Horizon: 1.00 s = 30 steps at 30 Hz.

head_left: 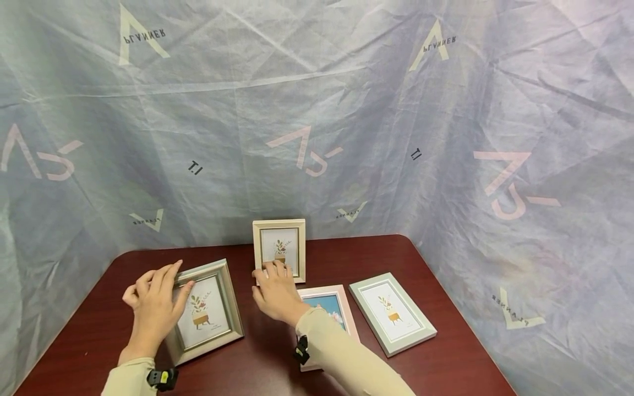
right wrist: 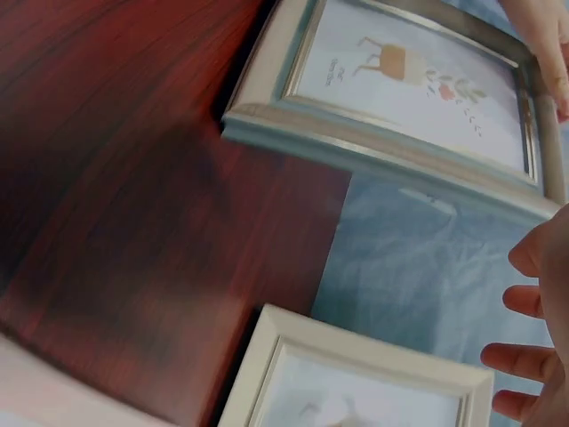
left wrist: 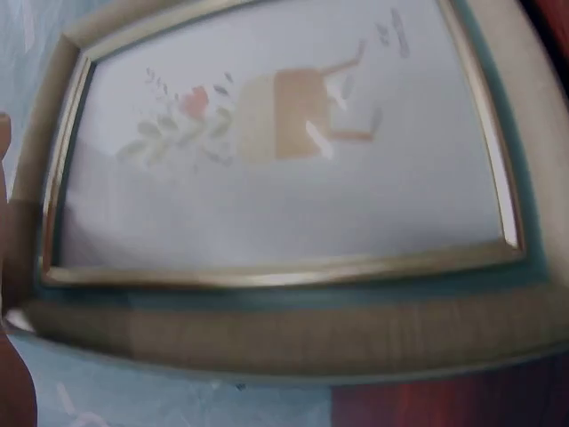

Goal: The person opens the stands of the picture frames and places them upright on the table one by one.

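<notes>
Closest to you, your left hand (head_left: 153,302) grips the silver picture frame (head_left: 205,313) by its upper left corner, thumb over the front; the frame lies to that hand's right, facing you, its long axis rising away from you. Your left is the nearer hand to it: your right hand (head_left: 277,294), fingers relaxed and apart, curled round nothing, hangs off the silver frame's right side. Under your right forearm is the pink frame (head_left: 349,313), partly covered, with the green frame (head_left: 393,313) slantwise to its right. Past your right fingertips stands the cream frame (head_left: 279,245); you cannot tell if they touch. Beneath is the dark red table (head_left: 446,357), then the grey printed cloth (head_left: 238,137) hanging behind
</notes>
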{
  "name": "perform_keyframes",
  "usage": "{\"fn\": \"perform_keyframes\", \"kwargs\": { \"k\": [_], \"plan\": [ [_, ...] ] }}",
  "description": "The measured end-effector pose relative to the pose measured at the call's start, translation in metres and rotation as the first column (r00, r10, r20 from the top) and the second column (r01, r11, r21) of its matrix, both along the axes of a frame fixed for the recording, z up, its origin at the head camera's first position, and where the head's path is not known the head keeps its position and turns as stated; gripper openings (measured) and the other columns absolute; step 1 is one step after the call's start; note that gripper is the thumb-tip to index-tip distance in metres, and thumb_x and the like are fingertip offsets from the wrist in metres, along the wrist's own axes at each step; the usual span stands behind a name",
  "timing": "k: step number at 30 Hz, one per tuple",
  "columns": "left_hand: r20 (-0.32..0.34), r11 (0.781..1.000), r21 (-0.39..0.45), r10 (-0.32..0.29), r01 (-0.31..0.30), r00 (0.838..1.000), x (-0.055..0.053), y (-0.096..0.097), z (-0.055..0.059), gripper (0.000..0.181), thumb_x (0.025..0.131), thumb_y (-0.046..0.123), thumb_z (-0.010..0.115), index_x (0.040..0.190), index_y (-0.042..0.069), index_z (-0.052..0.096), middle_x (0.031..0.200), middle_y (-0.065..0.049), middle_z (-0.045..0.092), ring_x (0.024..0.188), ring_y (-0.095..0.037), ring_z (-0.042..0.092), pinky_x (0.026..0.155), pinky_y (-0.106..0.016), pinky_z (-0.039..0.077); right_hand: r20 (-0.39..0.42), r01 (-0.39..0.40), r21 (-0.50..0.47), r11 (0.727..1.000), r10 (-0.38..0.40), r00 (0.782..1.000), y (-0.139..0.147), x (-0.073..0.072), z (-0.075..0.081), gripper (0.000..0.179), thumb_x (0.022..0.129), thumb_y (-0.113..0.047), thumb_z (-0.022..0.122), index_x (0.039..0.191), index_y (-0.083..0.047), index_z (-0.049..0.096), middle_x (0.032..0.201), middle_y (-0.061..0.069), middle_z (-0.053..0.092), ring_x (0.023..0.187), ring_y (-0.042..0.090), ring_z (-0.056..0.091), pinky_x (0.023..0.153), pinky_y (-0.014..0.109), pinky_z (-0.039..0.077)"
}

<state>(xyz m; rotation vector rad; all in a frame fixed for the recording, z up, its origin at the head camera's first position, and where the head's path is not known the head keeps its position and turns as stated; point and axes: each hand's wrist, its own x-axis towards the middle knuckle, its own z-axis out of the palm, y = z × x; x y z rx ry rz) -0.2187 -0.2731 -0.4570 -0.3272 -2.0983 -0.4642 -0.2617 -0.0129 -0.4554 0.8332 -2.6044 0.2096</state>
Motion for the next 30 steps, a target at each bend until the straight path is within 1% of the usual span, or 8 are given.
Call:
{"fn": "perform_keyframes", "kwargs": {
  "k": [6,12,17,23,26,30],
  "plan": [
    [-0.002,0.998,-0.027,-0.06,0.06,0.998,-0.002,0.016,0.004,0.07,0.102,0.058,0.037,0.134,-0.002,0.053,0.12,-0.024,0.053,0.107,-0.045,0.033,0.077,-0.065,0.011,-0.018,0.023,-0.015,1.0,-0.024,1.0,0.024,-0.001,0.0,0.025,0.098,-0.029,0.052,0.12,-0.018,0.058,0.13,0.007,0.051,0.125,0.028,0.041,0.1,0.048,0.033],
    [0.016,0.992,-0.056,-0.111,0.112,0.994,-0.006,0.037,0.003,0.067,0.104,0.056,0.035,0.137,0.0,0.05,0.122,-0.019,0.051,0.111,-0.043,0.033,0.08,-0.065,0.013,-0.009,0.026,-0.04,0.999,-0.027,1.0,0.046,-0.003,0.001,0.025,0.097,-0.027,0.055,0.119,-0.017,0.059,0.13,0.008,0.052,0.126,0.031,0.041,0.101,0.048,0.03],
    [-0.003,0.983,-0.094,-0.159,0.158,0.987,-0.012,0.057,0.002,0.065,0.105,0.053,0.036,0.138,-0.002,0.049,0.123,-0.019,0.051,0.111,-0.042,0.034,0.079,-0.064,0.014,-0.019,0.024,-0.047,0.999,-0.025,1.0,0.066,-0.001,-0.001,0.024,0.098,-0.027,0.054,0.118,-0.016,0.059,0.128,0.009,0.051,0.125,0.031,0.04,0.1,0.048,0.03],
    [-0.049,0.974,-0.119,-0.2,0.193,0.979,-0.018,0.081,-0.005,0.064,0.105,0.051,0.037,0.139,-0.003,0.046,0.121,-0.021,0.052,0.107,-0.042,0.038,0.08,-0.062,0.017,-0.028,0.018,-0.087,0.996,-0.021,0.999,0.089,0.0,-0.006,0.021,0.095,-0.024,0.059,0.114,-0.015,0.059,0.124,0.01,0.052,0.122,0.032,0.04,0.098,0.05,0.03],
    [-0.04,0.97,-0.121,-0.219,0.213,0.975,-0.02,0.094,-0.009,0.065,0.105,0.051,0.037,0.139,-0.004,0.046,0.121,-0.02,0.052,0.107,-0.04,0.038,0.081,-0.062,0.018,-0.027,0.025,-0.095,0.995,-0.028,0.999,0.099,0.0,-0.009,0.022,0.095,-0.024,0.059,0.114,-0.014,0.059,0.123,0.01,0.051,0.122,0.033,0.04,0.098,0.051,0.03],
    [0.016,0.959,-0.125,-0.255,0.255,0.967,-0.023,0.113,-0.016,0.064,0.105,0.05,0.037,0.14,-0.004,0.045,0.124,-0.018,0.05,0.108,-0.037,0.038,0.083,-0.06,0.018,-0.02,0.035,-0.118,0.992,-0.037,0.999,0.113,0.0,-0.011,0.022,0.094,-0.022,0.06,0.114,-0.013,0.061,0.123,0.011,0.052,0.122,0.034,0.04,0.098,0.052,0.03]
  ]
}}
